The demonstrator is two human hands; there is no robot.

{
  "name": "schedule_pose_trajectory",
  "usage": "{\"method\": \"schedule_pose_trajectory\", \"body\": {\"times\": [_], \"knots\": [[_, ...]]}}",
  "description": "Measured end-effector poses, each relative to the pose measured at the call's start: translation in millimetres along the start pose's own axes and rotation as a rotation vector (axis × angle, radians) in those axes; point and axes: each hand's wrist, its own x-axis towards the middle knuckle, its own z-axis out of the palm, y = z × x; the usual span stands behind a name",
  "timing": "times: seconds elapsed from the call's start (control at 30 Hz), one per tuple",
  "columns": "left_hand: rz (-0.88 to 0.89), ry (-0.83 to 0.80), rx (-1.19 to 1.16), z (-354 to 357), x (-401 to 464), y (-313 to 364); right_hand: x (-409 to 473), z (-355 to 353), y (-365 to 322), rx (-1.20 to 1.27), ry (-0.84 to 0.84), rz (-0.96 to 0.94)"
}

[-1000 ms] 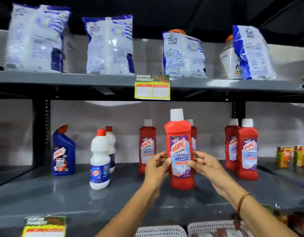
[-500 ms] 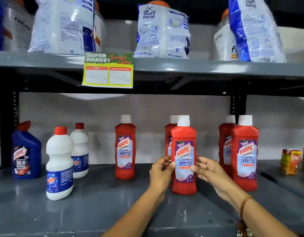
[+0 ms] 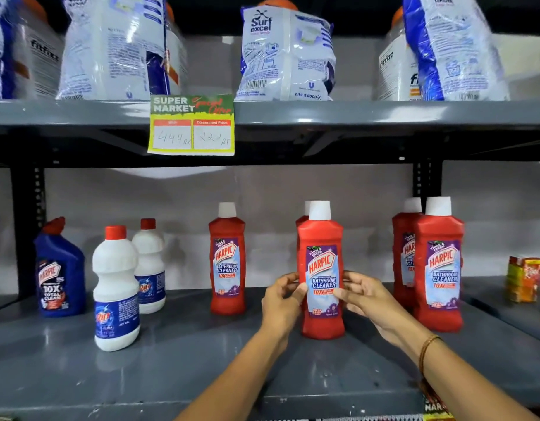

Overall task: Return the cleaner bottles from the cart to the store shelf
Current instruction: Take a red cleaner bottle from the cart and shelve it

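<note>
A red Harpic bathroom cleaner bottle with a white cap stands upright on the grey store shelf. My left hand grips its left side and my right hand its right side, at label height. Another red bottle is mostly hidden right behind it. More red Harpic bottles stand to the left and as a pair on the right. The cart is out of view.
At the left of the shelf stand two white bottles with red caps and a blue Harpic bottle. Small colourful packs sit at the right. Detergent bags fill the upper shelf, with a price tag on its edge.
Both hands carried the red bottle forward and set it down on the shelf in front of another red bottle. The camera moved closer to the shelf.
</note>
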Motion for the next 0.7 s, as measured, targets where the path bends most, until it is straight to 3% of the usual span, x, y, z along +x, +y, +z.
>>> {"method": "schedule_pose_trajectory", "body": {"times": [0.13, 0.37, 0.53, 0.7], "knots": [[0.013, 0.001, 0.032, -5.7, -8.6, 10.3, -5.3, -0.5, -4.5, -0.026, 0.042, -0.017], [0.127, 0.113, 0.037, -41.0, -37.8, 52.6, -39.0, 30.7, -48.6, -0.091, 0.367, -0.265], [0.237, 0.134, 0.006, -86.9, -75.6, 92.8, -75.0, 98.0, -91.4, -0.055, 0.362, -0.406], [0.259, 0.124, 0.023, -156.1, -124.9, 111.0, -118.1, 183.1, -108.7, 0.041, 0.243, -0.350]]}}
